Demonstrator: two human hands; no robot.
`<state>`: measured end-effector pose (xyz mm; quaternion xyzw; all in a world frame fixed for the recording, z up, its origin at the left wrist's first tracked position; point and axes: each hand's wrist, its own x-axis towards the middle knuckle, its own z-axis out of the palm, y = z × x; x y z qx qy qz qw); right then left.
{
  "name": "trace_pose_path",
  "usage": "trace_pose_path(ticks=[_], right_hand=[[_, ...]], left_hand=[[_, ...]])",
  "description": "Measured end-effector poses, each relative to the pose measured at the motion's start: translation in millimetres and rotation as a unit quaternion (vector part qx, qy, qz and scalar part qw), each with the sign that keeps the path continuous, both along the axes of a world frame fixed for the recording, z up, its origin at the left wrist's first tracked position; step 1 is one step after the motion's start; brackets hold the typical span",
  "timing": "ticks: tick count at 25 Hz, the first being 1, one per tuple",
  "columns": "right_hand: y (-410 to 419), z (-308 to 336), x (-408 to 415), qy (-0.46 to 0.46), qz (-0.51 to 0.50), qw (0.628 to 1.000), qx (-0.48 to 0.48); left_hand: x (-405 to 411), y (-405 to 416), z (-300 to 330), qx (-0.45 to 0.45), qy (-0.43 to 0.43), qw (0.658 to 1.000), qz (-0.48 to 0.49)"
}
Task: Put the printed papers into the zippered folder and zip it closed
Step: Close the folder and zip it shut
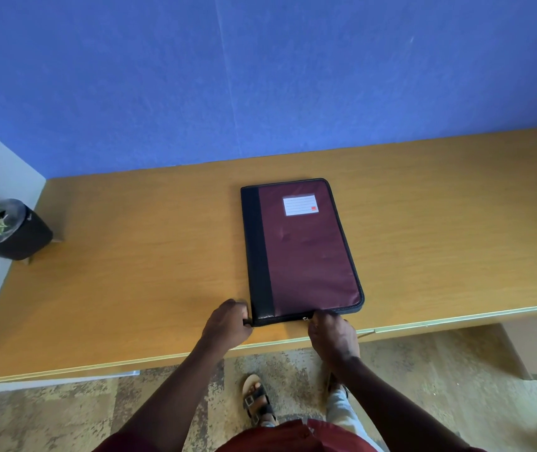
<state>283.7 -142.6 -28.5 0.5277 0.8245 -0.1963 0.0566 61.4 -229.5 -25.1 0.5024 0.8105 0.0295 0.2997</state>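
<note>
A maroon zippered folder [306,252] with a black spine strip and a white label lies shut and flat on the wooden table [136,262], its near edge close to the table's front. My left hand [228,324] grips the folder's near left corner with curled fingers. My right hand [332,337] pinches the silver zipper pull [306,318] on the near edge, about midway along it. No printed papers show outside the folder.
A black pot with a small green plant [6,228] stands at the table's far left by a white wall. A blue wall runs behind the table. My sandalled foot [257,399] is on the patterned floor below the front edge.
</note>
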Motion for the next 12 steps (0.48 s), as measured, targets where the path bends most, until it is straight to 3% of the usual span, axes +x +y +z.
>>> trace_pose_path(ticks=[12], right_hand=[[40.4, -0.4, 55.2, 0.008, -0.045, 0.999, -0.014]], left_hand=[[11.9, 29.8, 1.8, -0.137, 0.012, 0.987, 0.083]])
